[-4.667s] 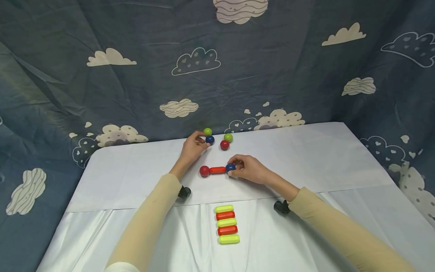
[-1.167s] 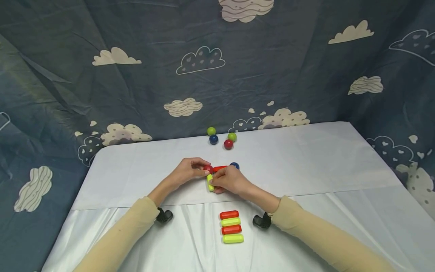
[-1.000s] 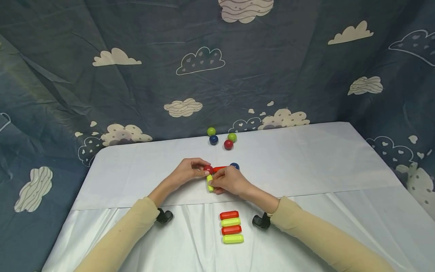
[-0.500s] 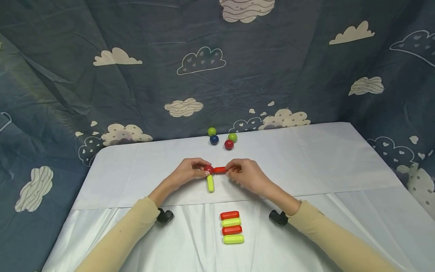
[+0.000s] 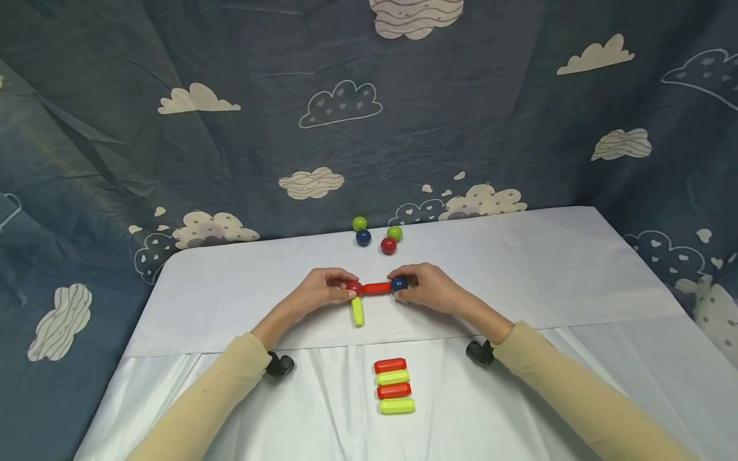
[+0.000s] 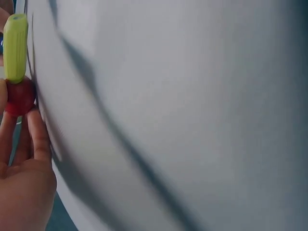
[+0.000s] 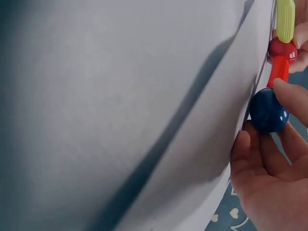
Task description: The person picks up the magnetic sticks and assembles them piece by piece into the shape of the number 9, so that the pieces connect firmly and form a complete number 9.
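Observation:
My left hand [image 5: 316, 291] pinches a red ball [image 5: 354, 288] between thumb and fingers. From that ball a red rod [image 5: 377, 289] runs right to a blue ball [image 5: 398, 284], which my right hand [image 5: 431, 288] holds between thumb and fingers. A yellow-green rod [image 5: 357, 312] points from the red ball toward the table's front. In the left wrist view this yellow-green rod [image 6: 16, 48] meets the red ball [image 6: 20, 96]. The right wrist view has the blue ball [image 7: 269, 110] in my fingers, with the red rod [image 7: 278, 71] joined to it.
Behind the hands lie two green balls [image 5: 360, 223], a blue ball [image 5: 363, 237] and a red ball [image 5: 389, 246]. Several red and yellow-green rods [image 5: 393, 390] form a column nearer me. A dark cloud-patterned cloth [image 5: 369, 147] hangs behind the white table [image 5: 507, 269].
A yellow-green rod has left the column and now sits at the held red ball. My right hand has let go of it and moved right to the blue ball; my left hand stays put lately.

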Tool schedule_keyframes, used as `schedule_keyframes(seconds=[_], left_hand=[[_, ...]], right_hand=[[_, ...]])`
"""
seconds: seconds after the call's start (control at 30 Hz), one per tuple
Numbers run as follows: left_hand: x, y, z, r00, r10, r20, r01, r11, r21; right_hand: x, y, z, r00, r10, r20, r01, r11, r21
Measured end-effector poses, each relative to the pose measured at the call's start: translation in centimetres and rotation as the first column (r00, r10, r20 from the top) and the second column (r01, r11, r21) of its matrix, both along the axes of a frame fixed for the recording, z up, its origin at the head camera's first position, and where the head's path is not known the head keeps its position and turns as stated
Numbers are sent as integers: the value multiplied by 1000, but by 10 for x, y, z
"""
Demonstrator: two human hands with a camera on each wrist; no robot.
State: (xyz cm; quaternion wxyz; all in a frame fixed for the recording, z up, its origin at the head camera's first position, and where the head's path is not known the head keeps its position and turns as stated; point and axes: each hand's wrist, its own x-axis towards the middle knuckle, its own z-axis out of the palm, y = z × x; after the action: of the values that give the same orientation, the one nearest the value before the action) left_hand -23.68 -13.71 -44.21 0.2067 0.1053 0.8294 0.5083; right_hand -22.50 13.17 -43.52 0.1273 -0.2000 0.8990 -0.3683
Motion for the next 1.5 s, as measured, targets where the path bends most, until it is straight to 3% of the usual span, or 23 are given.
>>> schedule_keyframes(seconds=[0.1, 0.2, 0.27, 0.37, 0.43, 0.6, 0.87, 1.1, 1.27, 1.5], left_hand=[[-7, 1, 6, 1000, -4, -6, 4, 1000, -28], [-20, 6, 12, 992, 34, -121, -45, 995, -93], [-28, 11, 16, 967, 77, -243, -116, 982, -150], [-40, 20, 19, 914, 142, -380, -217, 962, -163], [-47, 25, 19, 893, 186, -409, -264, 954, -142], [-58, 35, 10, 876, 287, -388, -348, 933, -95], [-64, 50, 8, 886, 277, -371, -350, 925, -146], [-59, 40, 15, 906, 216, -364, -308, 926, -217], [-43, 23, 24, 915, 129, -382, -222, 952, -210], [-4, 6, 34, 942, -23, -335, -57, 973, -226]], right_hand=[[-1, -1, 0, 1000, 1, 2, -1, 1000, 5], [-1, -2, 0, 1000, -5, 7, 5, 1000, 10], [-1, -4, -1, 1000, -6, 14, 6, 1000, 10], [-2, -7, -1, 1000, -4, 15, 4, 1000, 7], [-2, -9, -2, 1000, 2, 20, -2, 1000, -1], [-1, -13, -2, 1000, 8, 26, -8, 1000, -10], [0, -13, 1, 1000, -1, 7, 1, 1000, -12], [-2, -13, -2, 1000, 4, 22, -3, 1000, -18], [-3, -8, -3, 1000, -7, 24, 7, 1000, -15], [-5, 2, -3, 1000, 16, 9, -16, 1000, -5]])
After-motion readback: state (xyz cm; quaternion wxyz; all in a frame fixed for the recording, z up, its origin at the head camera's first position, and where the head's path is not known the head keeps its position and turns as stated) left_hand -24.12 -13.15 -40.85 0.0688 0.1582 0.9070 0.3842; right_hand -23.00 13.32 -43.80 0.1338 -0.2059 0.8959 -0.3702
